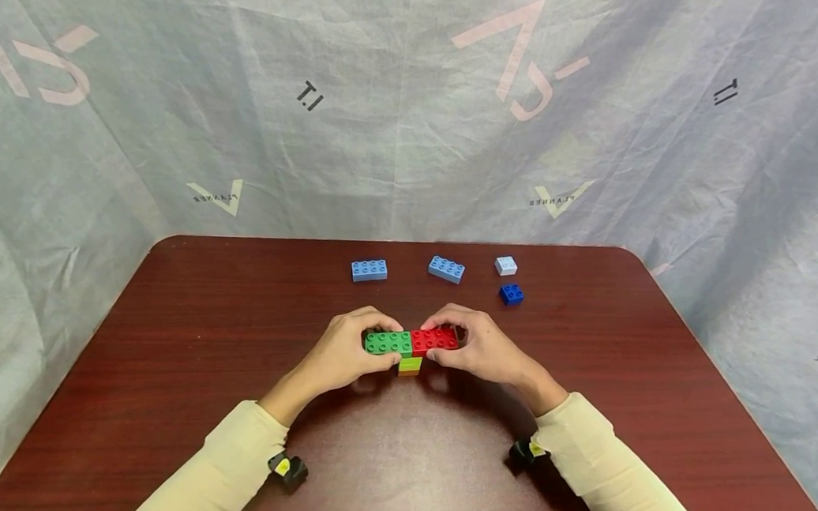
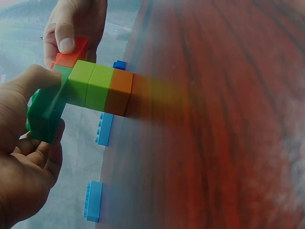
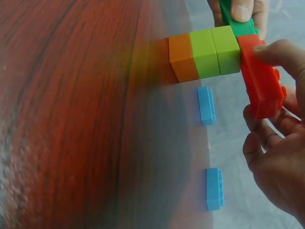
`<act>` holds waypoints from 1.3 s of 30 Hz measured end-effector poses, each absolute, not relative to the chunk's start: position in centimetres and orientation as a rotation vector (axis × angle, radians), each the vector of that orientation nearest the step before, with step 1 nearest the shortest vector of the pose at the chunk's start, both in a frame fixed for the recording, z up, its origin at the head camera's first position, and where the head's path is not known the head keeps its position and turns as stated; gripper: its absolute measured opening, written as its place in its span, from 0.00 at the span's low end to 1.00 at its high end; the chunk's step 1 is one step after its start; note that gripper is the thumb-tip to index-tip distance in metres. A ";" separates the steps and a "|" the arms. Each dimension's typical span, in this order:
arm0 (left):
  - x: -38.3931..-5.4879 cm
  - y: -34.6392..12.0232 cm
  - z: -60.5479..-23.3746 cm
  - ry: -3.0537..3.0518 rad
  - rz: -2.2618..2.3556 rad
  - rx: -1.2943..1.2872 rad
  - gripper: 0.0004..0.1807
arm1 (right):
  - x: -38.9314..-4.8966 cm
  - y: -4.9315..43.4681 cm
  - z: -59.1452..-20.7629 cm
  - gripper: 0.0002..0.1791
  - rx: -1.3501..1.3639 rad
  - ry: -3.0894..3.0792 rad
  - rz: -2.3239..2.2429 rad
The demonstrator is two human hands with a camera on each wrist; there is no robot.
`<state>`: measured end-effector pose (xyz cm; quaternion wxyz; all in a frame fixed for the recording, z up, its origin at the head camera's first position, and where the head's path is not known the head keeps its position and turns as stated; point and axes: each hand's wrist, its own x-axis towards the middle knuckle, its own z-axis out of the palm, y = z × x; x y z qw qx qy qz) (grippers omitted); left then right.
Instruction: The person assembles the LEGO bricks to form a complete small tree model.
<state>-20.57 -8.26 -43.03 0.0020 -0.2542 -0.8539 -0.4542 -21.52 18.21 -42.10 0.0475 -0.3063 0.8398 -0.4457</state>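
Left hand (image 1: 347, 348) pinches green block (image 1: 388, 342), right hand (image 1: 479, 345) pinches red block (image 1: 434, 339), end to end atop lime-and-orange stack (image 1: 410, 365) on desk (image 1: 208, 333). Seating step, apparently; next likely needs even downward pressing.

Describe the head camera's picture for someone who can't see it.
A person's left hand grips a green brick and their right hand a red brick, end to end atop a lime and orange stack on a brown table. Beyond lie two light blue bricks, a pale brick and a dark blue brick, before a printed grey cloth.
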 end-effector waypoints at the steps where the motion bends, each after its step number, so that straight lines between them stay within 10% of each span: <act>1: -20.6 -8.2 -43.0 -2.677 -1.423 -0.797 0.17 | -21.5 18.2 -42.1 0.16 -0.939 2.569 -1.354; 39: -20.9 -10.5 -41.8 -2.752 -1.293 -0.838 0.17 | -21.4 18.2 -41.5 0.17 -0.949 2.657 -1.235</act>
